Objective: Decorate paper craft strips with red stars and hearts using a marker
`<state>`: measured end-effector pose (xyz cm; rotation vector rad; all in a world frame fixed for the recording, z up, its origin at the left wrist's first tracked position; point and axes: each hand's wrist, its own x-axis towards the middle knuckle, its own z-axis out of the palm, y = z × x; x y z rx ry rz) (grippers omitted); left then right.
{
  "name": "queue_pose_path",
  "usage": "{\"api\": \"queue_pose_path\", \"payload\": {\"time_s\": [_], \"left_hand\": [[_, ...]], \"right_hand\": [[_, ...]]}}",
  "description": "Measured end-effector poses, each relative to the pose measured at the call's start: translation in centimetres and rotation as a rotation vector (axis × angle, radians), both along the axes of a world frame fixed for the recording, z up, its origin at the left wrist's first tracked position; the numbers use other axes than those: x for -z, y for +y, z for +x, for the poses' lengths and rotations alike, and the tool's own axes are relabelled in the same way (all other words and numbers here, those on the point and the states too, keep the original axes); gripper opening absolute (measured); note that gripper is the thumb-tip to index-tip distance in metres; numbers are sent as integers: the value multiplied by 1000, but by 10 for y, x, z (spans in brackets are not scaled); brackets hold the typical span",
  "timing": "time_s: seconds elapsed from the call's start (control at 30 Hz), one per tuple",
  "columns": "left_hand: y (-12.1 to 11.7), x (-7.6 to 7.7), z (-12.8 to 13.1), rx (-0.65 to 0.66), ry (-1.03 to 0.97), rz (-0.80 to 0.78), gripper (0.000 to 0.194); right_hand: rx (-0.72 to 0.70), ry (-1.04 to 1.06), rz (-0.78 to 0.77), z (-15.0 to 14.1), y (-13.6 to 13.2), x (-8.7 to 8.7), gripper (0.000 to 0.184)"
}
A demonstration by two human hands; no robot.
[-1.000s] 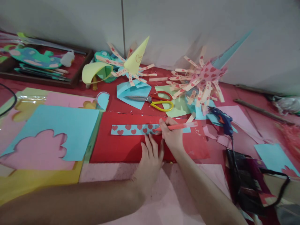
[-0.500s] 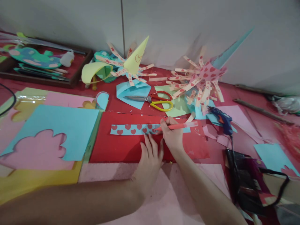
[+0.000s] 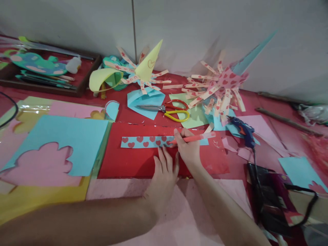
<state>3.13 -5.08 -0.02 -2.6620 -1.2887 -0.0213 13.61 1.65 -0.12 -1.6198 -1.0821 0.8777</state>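
A narrow light blue paper strip [image 3: 138, 144] with several red hearts on its left and middle lies across a red board [image 3: 133, 164]. My right hand [image 3: 189, 148] pinches a red marker [image 3: 196, 137], its tip down at the strip near the last hearts. Part of the strip is hidden behind that hand, and its bare right end shows past it. The fingertips of my left hand [image 3: 164, 167] rest on the strip's lower edge, fingers stretched out and slightly apart, holding nothing.
Scissors [image 3: 164, 108] with red and yellow handles lie behind the board. Two decorated paper cones, one yellow [image 3: 147, 68] and one blue [image 3: 252, 54], stand by the wall. A glue gun [image 3: 242, 129] sits to the right. Blue paper [image 3: 84, 136] and a wooden tray [image 3: 84, 77] are on the left.
Very little differs. The marker's rear end has tipped slightly with my right hand, while its tip stays by the same heart. My left hand has kept its place.
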Motion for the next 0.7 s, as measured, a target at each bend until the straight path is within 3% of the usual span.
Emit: {"api": "queue_pose_path", "payload": {"time_s": [0.23, 0.7], "left_hand": [[1, -3, 1, 29, 95, 84, 54], [1, -3, 1, 32, 170, 104, 53]], "right_hand": [[22, -11, -8, -1, -2, -1, 38], [-7, -47, 27, 0, -2, -1, 33]]}}
